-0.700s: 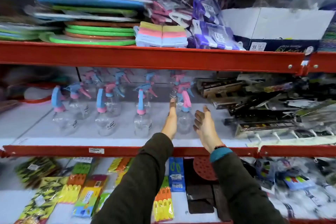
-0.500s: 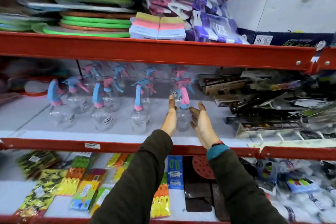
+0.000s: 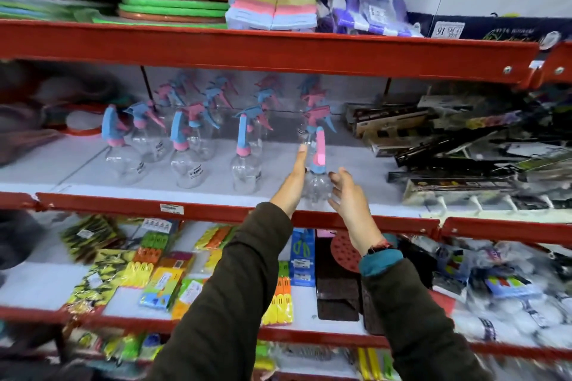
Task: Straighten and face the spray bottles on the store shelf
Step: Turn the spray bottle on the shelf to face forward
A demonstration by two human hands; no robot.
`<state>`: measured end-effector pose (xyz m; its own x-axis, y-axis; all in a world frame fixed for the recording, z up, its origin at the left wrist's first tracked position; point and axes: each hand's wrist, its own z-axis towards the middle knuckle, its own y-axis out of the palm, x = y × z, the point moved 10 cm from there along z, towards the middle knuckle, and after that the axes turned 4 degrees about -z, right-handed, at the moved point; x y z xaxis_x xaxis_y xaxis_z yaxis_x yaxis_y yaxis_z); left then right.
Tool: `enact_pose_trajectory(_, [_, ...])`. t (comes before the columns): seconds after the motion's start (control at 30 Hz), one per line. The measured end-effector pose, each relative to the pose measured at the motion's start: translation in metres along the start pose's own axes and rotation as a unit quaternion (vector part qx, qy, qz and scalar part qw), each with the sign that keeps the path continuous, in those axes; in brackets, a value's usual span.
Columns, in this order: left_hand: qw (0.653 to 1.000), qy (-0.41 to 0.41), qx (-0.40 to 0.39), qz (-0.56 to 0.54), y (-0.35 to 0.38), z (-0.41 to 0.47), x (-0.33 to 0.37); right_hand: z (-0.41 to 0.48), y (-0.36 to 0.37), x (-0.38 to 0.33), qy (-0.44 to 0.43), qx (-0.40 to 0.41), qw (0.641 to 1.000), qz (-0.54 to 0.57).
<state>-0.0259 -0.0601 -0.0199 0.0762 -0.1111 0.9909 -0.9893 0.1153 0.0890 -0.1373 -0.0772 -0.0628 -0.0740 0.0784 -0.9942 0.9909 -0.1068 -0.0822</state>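
Reaching over the red metal rail, you have both hands flanking one spray bottle (image 3: 315, 178) at the front edge of the white middle shelf (image 3: 77, 176). Your left hand (image 3: 292, 182) is flat, fingers pressed together and straight, lying along the bottle's left side. Your right hand (image 3: 346, 195) is spread, fingers loosely curled, just beside the bottle's right side; contact can't be told. That bottle is clear round plastic with a pink trigger head and blue collar, upright. To the left stand more spray bottles (image 3: 185, 148), same clear bulb shape, blue heads with pink collars, small white stickers too blurred to read. Right of it lie dark flat boxed packs (image 3: 448, 145) in a tilted heap. Above sit round green and orange mats (image 3: 173, 6), striped pastel sponges (image 3: 272, 11), and a dark carton (image 3: 501, 29) with a tag showing "16" upside down. Price label (image 3: 171, 209) on the rail: unreadable. Dark sleeves, teal cuff on the right.
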Motion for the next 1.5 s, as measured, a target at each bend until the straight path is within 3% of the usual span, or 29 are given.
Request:
enact_pose_trajectory(0.2, [1.000, 0.019, 0.011, -0.002, 0.002, -0.002, 0.000, -0.022, 0.002, -0.011, -0.021, -0.007, 1.000, 0.003])
enact_pose_trajectory(0.47, [0.991, 0.083, 0.101, -0.035, -0.028, -0.026, -0.005, -0.066, -0.014, -0.013, -0.115, 0.107, 0.987, 0.043])
enact_pose_trajectory(0.6, [0.977, 0.110, 0.167, -0.070, -0.064, -0.037, -0.013, -0.082, 0.028, -0.019, -0.137, 0.052, 0.987, 0.066])
enact_pose_trajectory(0.83, [0.942, 0.142, 0.282, -0.111, -0.155, -0.043, -0.006, -0.055, 0.107, -0.028, -0.070, -0.015, 0.997, 0.040])
enact_pose_trajectory(1.07, [0.974, 0.034, 0.194, -0.113, -0.177, 0.009, 0.000, -0.013, 0.152, -0.028, 0.026, -0.023, 0.999, 0.036])
enact_pose_trajectory(1.23, [0.984, -0.024, 0.118, -0.130, -0.188, 0.061, -0.052, -0.004, 0.164, -0.017, 0.045, -0.020, 0.998, 0.035])
enact_pose_trajectory(1.5, [0.996, -0.022, 0.052, -0.073, -0.172, 0.003, -0.018, -0.023, 0.154, -0.012, 0.013, -0.033, 0.998, 0.051])
